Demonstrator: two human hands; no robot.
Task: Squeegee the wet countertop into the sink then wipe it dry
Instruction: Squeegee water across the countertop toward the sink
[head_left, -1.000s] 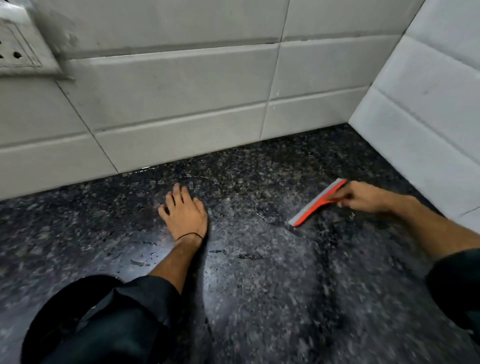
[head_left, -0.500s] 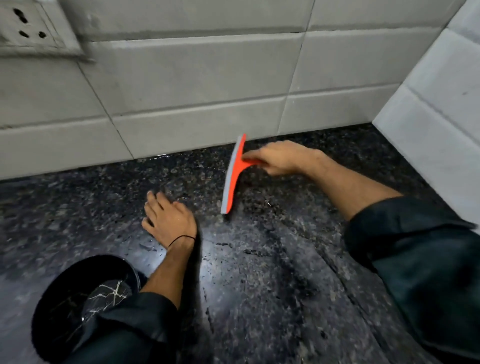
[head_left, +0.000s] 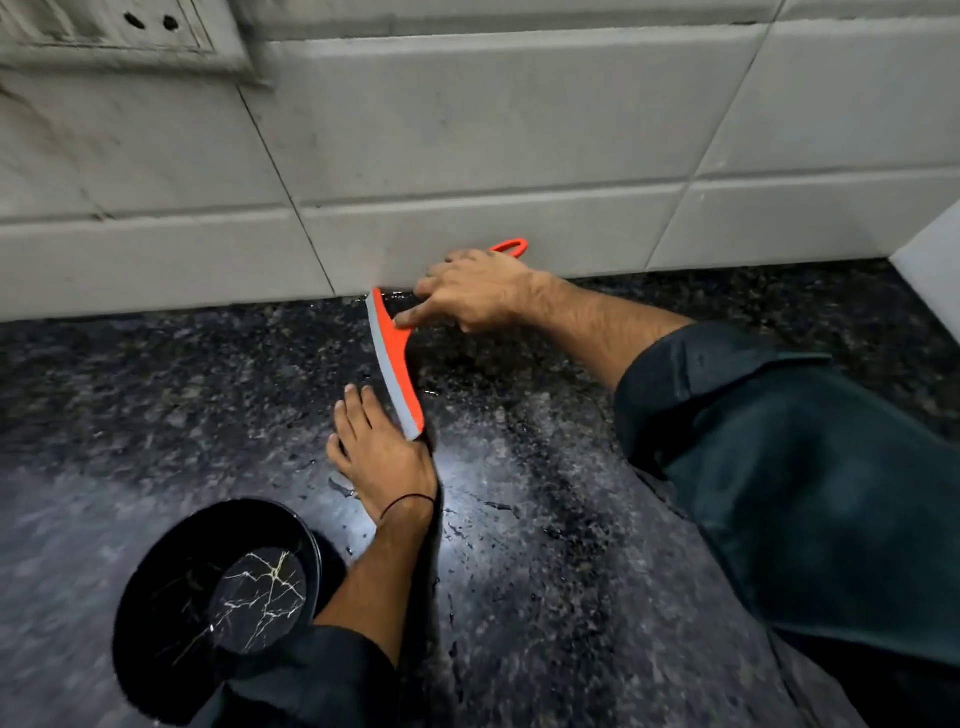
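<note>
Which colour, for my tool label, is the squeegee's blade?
Grey blade, orange body on the squeegee; head view.

No text, label, brand, number or sign can be read on anything here.

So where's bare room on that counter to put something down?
Free: the countertop left of the left hand, between tiled wall and black bowl; also the back corner beyond the right hand. Crowded: the middle, around squeegee and both hands.
</note>
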